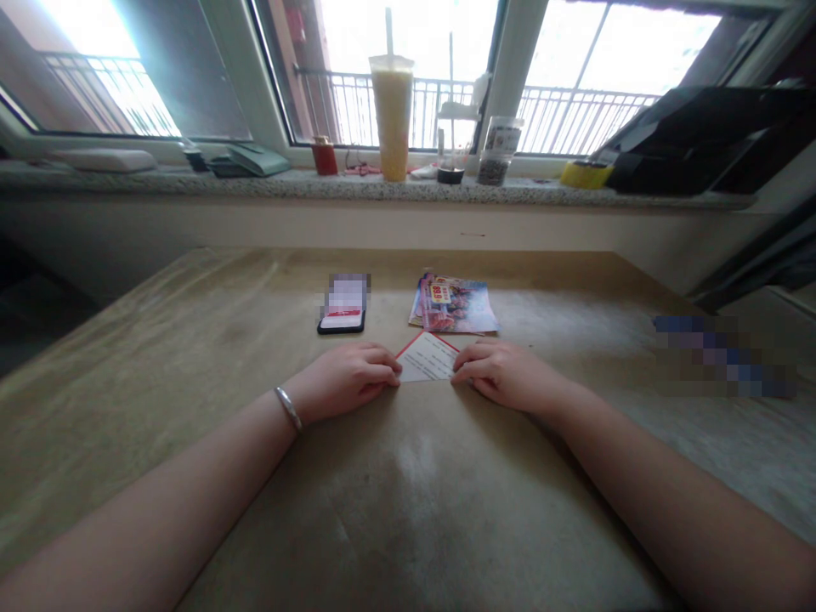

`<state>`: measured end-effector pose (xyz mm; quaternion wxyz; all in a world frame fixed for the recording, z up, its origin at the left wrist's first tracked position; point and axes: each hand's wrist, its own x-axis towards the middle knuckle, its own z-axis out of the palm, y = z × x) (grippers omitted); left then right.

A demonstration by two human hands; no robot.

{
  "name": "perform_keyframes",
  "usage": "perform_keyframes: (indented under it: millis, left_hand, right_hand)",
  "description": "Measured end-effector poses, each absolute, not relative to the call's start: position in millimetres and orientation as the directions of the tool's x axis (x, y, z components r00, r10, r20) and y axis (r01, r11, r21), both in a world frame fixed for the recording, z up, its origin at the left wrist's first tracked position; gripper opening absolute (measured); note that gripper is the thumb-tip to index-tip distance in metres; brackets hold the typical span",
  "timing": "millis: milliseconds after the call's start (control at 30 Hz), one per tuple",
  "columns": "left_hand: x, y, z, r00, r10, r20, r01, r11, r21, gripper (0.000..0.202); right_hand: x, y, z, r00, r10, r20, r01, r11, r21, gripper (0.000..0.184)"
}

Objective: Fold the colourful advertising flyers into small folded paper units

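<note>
A small sheet of paper (426, 360), folded into a triangle, lies on the table with its point facing away from me. Printed lines of text cover its white face, and red edging runs along the two upper sides. My left hand (348, 376), wearing a silver bangle, has its fingers closed at the left corner. At the right corner, my right hand (507, 372) grips the paper with bent fingers and covers that tip. Just beyond the paper lies a stack of colourful printed sheets (462, 306).
A phone (344, 304) with its screen lit lies beyond my left hand. Along the stone windowsill (255, 189) stand a tall cup of yellow drink (392, 119), a red jar (324, 157), a clear container (501, 153), yellow tape (583, 174) and a black bag (688, 144).
</note>
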<state>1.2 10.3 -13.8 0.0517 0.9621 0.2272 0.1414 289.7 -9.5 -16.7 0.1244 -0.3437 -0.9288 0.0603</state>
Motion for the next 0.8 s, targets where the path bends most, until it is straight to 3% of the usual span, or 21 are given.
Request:
perform_keyframes:
  millis: [200, 567, 800]
  left_hand:
    - [-2.0, 12.0, -14.2, 0.857, 0.458, 0.236, 0.420, -0.886, 0.194, 0.022]
    - [-10.9, 27.1, -26.4, 0.833, 0.505, 0.227, 0.381, -0.821, 0.425, 0.016]
    - [-14.1, 30.8, -25.1, 0.831, 0.520, 0.199, 0.380, -0.791, 0.480, 0.015]
  right_hand:
    - [297.0, -7.8, -12.2, -0.715, 0.683, 0.150, 0.655, 0.729, -0.197, 0.030]
    - [315.1, -5.9, -0.9, -0.693, 0.713, 0.106, 0.693, 0.699, -0.177, 0.034]
    - [325.7, -3.6, 2.8, -0.679, 0.733, 0.027, 0.708, 0.665, -0.236, 0.033]
